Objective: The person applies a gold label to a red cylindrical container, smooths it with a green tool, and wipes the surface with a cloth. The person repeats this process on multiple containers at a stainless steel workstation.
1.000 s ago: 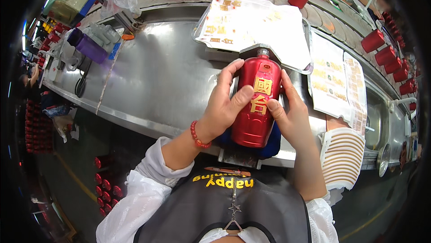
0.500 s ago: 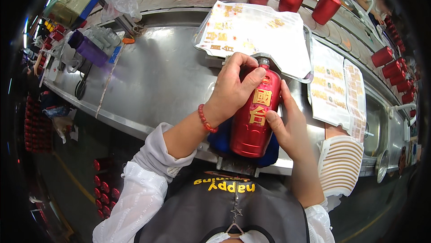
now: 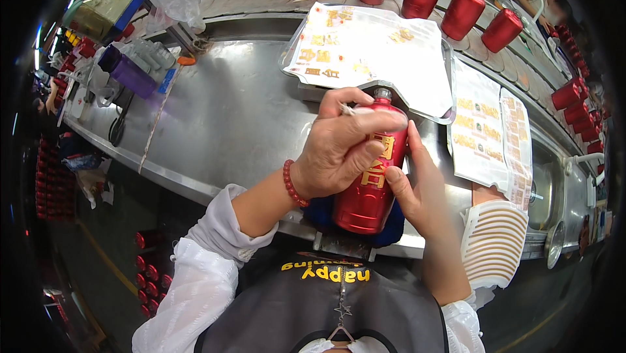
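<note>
A glossy red bottle point(image 3: 357, 215) with gold characters on its front leans with its bare neck away from me, its base by a dark blue cloth point(image 3: 391, 228). My right hand point(image 3: 417, 190) holds the bottle's right side, thumb on the front and fingers along the edge. My left hand point(image 3: 336, 147), with a red bead bracelet, is over the upper front. Its fingers are bent, one lying blurred across the shoulder, and the thumb is near the characters. Something small and pale pokes out between these fingers; what it is I cannot make out.
Beyond the bottle, a metal tray point(image 3: 450, 116) bears a white sheet with gold prints point(image 3: 372, 43). More printed sheets point(image 3: 479, 134) lie to the right. Red bottles point(image 3: 463, 13) stand on a curved conveyor point(image 3: 495, 59). A purple bottle point(image 3: 127, 71) is at the left, a sink point(image 3: 544, 206) at the right.
My left hand has shifted from gripping the bottle's upper left side to across its front, with the pale thing now showing. My right hand stays put. The conveyor bottles have moved rightward.
</note>
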The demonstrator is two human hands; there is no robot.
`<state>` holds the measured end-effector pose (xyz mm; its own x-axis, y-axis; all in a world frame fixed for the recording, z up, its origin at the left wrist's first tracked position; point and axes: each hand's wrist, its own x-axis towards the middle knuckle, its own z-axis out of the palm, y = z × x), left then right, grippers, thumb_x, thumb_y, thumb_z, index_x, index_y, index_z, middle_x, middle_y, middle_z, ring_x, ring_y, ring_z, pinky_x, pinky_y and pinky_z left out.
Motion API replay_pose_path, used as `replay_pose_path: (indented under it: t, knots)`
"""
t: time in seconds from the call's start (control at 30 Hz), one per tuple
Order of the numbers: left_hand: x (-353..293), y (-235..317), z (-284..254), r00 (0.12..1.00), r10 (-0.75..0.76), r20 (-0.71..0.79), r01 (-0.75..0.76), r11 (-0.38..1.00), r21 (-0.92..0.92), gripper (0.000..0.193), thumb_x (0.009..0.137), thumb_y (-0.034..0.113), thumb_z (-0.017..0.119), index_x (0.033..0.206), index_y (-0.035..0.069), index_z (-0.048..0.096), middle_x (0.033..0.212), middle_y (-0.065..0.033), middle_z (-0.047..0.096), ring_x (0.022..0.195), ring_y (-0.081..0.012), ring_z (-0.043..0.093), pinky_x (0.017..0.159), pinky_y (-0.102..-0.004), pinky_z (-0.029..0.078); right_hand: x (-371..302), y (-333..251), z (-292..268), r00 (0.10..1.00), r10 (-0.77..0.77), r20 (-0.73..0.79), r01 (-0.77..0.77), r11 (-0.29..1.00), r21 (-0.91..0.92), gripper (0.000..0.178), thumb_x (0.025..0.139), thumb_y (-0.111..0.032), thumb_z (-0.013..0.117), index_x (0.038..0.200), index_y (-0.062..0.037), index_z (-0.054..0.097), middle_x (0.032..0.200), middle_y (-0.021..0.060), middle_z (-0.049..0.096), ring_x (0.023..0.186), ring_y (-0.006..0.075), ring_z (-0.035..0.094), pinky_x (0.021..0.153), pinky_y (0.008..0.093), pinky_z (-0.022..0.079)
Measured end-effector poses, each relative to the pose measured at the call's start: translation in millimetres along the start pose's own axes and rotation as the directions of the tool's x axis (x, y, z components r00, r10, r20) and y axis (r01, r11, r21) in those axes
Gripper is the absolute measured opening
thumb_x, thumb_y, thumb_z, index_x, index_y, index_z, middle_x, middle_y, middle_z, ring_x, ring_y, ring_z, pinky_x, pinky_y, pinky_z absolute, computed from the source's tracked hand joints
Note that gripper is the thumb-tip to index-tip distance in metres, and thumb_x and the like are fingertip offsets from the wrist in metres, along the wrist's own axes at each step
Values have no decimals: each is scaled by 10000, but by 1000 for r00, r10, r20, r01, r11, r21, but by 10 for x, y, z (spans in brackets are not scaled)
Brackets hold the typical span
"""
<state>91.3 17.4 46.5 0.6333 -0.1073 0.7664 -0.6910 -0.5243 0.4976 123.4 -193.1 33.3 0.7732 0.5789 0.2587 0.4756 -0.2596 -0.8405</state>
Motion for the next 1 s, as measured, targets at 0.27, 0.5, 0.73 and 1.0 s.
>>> replay_pose_path:
  t: [0.27,0.5,0.73,1.0]
  knots:
    - [-5,-250,100,893,-448,-41,436,884,-167,258,1035,231,539,1136,52,696,1083,-62,693,1092,-190,516,1005,-316,396,3,-19,4,1000,17,11,-17,1000,-19,774,963,-354,645,1479,130,333,1435,330,470,1348,406,475,1125,421,363]
    - [25,-250,210,840,-543,0,535,828,-170,145,969,209,646,1016,72,647,1044,-28,611,1072,-159,497,1005,-314,383,-1,-36,-8,1000,21,10,-21,1000,-16,774,964,-357,646,1480,129,333,1433,330,470,1342,404,480,1121,420,368]
    - [20,-276,221,836,-548,-6,536,820,-199,148,954,208,655,1012,73,639,1033,-25,610,1071,-158,494,998,-318,387,4,-52,-12,999,28,16,-28,1000,-9,767,963,-345,654,1483,121,336,1437,324,471,1346,399,476,1120,423,368]
    - [87,-215,219,834,-551,-13,546,830,-116,158,901,202,674,988,76,636,1021,-25,617,1072,-181,482,1007,-334,373,2,-33,-7,1000,22,12,-21,1000,-11,767,966,-350,650,1482,121,336,1436,323,472,1342,404,479,1117,426,371]
